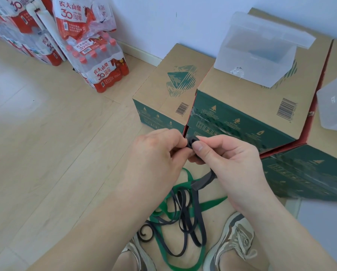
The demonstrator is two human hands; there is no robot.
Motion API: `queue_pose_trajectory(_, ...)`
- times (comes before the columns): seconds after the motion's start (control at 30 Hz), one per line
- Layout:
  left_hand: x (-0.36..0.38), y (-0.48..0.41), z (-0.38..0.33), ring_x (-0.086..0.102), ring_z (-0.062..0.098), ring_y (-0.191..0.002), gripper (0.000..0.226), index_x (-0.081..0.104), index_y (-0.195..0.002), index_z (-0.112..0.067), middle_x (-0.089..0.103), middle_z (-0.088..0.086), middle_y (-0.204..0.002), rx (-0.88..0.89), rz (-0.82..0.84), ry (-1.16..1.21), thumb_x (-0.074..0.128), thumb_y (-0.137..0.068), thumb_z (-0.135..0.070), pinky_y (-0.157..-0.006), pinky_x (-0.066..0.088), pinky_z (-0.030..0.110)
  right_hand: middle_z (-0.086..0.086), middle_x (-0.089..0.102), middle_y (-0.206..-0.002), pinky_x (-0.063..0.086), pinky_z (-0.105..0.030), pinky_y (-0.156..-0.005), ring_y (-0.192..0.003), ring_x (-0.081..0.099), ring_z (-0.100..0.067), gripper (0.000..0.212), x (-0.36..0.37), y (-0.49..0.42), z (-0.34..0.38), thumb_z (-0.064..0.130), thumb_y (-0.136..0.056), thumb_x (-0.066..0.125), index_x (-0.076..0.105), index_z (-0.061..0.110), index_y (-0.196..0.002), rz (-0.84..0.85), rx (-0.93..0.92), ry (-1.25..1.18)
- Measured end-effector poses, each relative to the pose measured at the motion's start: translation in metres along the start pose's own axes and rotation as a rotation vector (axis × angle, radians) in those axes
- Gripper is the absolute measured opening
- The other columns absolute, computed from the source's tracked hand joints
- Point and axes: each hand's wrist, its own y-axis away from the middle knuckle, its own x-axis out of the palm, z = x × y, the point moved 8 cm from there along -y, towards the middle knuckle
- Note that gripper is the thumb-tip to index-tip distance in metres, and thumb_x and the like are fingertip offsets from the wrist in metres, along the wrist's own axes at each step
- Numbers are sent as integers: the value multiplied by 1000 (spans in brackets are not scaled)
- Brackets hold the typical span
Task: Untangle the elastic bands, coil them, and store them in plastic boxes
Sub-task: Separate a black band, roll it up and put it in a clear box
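Observation:
My left hand and my right hand meet in front of me, both pinching a small tight coil of a black elastic band. The band's loose length hangs down from my right hand and lies in loops on the floor between my shoes. A green elastic band is tangled among those loops. An open translucent plastic box with its lid up stands on a cardboard carton, and a blue shape shows faintly inside it. A second plastic box sits at the right edge.
Several brown-and-green cardboard cartons stand against the white wall ahead and to the right. Shrink-wrapped packs of red-capped water bottles are stacked at the back left. Pale wooden floor spreads to the left. My two grey shoes are at the bottom.

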Motion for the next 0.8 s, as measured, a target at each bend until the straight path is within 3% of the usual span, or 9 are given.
queue_pose_trajectory(0.2,4,0,-8,59,13,-63,10,73,-75,-13,63,-5,-65,49,31,0,73,-85,-11,-58,49,34,-12,80,-80,65,-29,-73,-68,75,-18,7,3,1,-3,1,-92,72,74,-3,-97,1,16,-58)
queue_pose_trajectory(0.37,16,3,-4,63,17,-74,16,75,-89,-15,66,-2,-75,96,153,-20,60,-92,-10,-65,53,38,-8,80,-80,62,-24,-70,-70,77,-18,4,1,0,-2,1,-92,73,76,4,-93,-20,-18,28)
queue_pose_trajectory(0.5,6,3,1,60,8,-70,7,75,-87,-15,68,-7,-76,66,101,-8,72,-90,-10,-63,49,28,-10,80,-80,63,-25,-71,-70,77,-18,6,3,-2,1,-1,-92,73,77,4,-92,26,-44,71)
queue_pose_trajectory(0.57,2,2,5,60,9,-70,7,72,-85,-15,67,-8,-77,71,109,-11,78,-88,-13,-63,51,33,-10,80,-80,64,-31,-74,-72,77,-19,7,4,-2,2,0,-92,74,77,6,-91,58,-64,150)
queue_pose_trajectory(0.67,1,4,3,64,11,-87,22,72,-107,-18,67,-8,-97,123,139,-29,79,-88,-10,-74,55,33,-5,80,-81,65,-41,-80,-77,78,-22,11,8,-1,4,4,-93,75,78,14,-90,115,-109,282)
queue_pose_trajectory(0.73,2,6,-1,65,13,-93,35,70,-125,-14,68,-4,-106,192,148,-28,73,-91,-4,-79,54,27,-2,79,-81,65,-39,-80,-78,77,-20,13,11,0,6,5,-94,73,78,16,-90,132,-139,309)
queue_pose_trajectory(0.8,2,7,-4,65,15,-88,29,72,-121,-11,67,0,-102,230,138,-30,66,-95,-2,-76,50,21,-2,80,-83,64,-35,-80,-80,77,-19,14,15,1,7,4,-96,71,77,16,-93,153,-156,319)
